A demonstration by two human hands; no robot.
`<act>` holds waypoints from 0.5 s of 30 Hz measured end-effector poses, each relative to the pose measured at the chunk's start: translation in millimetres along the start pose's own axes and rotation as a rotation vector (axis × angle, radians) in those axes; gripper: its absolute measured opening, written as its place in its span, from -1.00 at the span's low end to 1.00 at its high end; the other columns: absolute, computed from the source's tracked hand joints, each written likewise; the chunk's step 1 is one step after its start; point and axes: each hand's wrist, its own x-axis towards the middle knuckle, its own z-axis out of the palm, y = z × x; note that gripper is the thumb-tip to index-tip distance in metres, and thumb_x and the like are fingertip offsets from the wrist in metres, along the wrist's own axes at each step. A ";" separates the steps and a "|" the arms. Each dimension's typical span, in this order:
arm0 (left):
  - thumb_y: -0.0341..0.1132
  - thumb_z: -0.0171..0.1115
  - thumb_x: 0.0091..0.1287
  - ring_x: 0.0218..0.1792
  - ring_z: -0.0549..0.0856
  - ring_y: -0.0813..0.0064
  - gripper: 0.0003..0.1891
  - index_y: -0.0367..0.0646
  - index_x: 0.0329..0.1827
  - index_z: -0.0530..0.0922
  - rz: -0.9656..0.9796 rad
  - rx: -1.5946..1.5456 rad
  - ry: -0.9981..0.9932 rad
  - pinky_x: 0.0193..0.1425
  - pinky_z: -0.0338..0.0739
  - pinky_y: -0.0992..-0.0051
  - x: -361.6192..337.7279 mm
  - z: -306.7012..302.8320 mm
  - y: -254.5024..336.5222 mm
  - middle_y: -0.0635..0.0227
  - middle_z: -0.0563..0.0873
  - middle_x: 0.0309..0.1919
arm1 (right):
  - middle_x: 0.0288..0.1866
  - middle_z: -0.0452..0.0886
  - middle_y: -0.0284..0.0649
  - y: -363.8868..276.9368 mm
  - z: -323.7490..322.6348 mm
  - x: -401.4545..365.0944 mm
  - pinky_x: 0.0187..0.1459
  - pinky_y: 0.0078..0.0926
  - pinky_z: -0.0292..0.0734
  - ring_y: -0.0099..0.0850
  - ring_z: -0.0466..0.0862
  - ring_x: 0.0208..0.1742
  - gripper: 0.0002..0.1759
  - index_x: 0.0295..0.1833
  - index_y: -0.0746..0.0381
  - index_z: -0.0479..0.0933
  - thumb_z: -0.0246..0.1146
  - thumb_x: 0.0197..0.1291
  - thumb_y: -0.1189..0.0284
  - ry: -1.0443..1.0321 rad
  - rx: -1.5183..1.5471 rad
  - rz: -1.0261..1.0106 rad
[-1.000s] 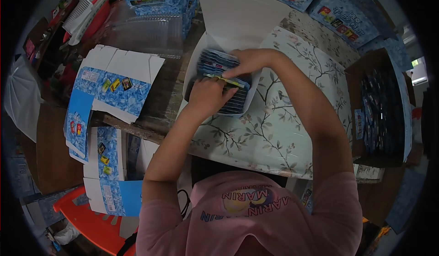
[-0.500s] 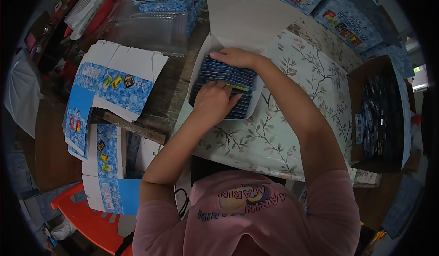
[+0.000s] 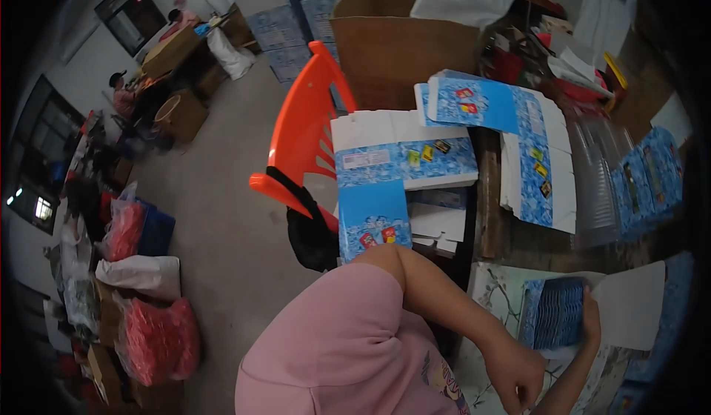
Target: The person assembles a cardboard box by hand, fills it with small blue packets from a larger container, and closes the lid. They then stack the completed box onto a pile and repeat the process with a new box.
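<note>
A white box (image 3: 557, 353) lies at the lower right on the flowered tablecloth, packed with a row of thin blue packets (image 3: 561, 313). My right hand (image 3: 592, 320) rests at the box's lid side, fingers stretched out flat against the end of the row. The raised white lid (image 3: 631, 305) stands beyond it. My left hand (image 3: 513, 374) is off the packets, near my right forearm, its fingers curled downward. What those fingers hold, if anything, is hidden.
Flattened blue-and-white cartons (image 3: 404, 148) lie left of the table, beside an orange chair (image 3: 300, 122). Clear plastic trays (image 3: 598, 185) and a large brown carton (image 3: 404, 55) stand farther back. Bags of red material (image 3: 157, 341) line the floor's left side. Two people sit at far tables.
The view has swung left, so the box now appears at the lower right. My left hand has lifted off the packets and drawn back; my right hand stays at the lid end.
</note>
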 end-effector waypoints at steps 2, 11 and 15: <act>-0.25 0.22 0.07 -0.45 0.62 0.23 -0.82 -0.17 -0.55 0.59 0.003 0.130 0.040 -0.44 0.44 0.31 -10.2 2.4 -1.8 0.27 0.62 -0.56 | -0.39 0.57 -0.22 4.3 -3.6 0.9 -0.19 -0.44 0.40 -0.45 0.51 -0.36 -0.34 -0.29 0.38 0.53 -0.17 0.36 -0.03 0.021 0.060 0.026; -0.26 0.24 0.04 -0.44 0.58 0.20 -0.80 -0.16 -0.63 0.49 -0.065 0.820 -0.028 -0.39 0.45 0.26 -103.7 -3.9 -106.8 0.28 0.56 -0.58 | -0.42 0.53 -0.27 3.8 5.1 0.1 -0.22 -0.49 0.39 -0.49 0.44 -0.41 -0.34 -0.30 0.35 0.52 -0.15 0.34 -0.06 0.093 0.220 0.073; -0.27 0.25 -0.03 -0.45 0.56 0.19 -0.81 -0.15 -0.63 0.46 -0.041 0.889 0.066 -0.38 0.46 0.26 -107.9 -0.9 -107.4 0.27 0.53 -0.58 | -0.49 0.44 -0.35 -2.1 9.2 -3.8 -0.25 -0.48 0.35 -0.52 0.34 -0.44 -0.39 -0.47 0.25 0.45 -0.15 0.36 -0.03 0.132 0.222 0.099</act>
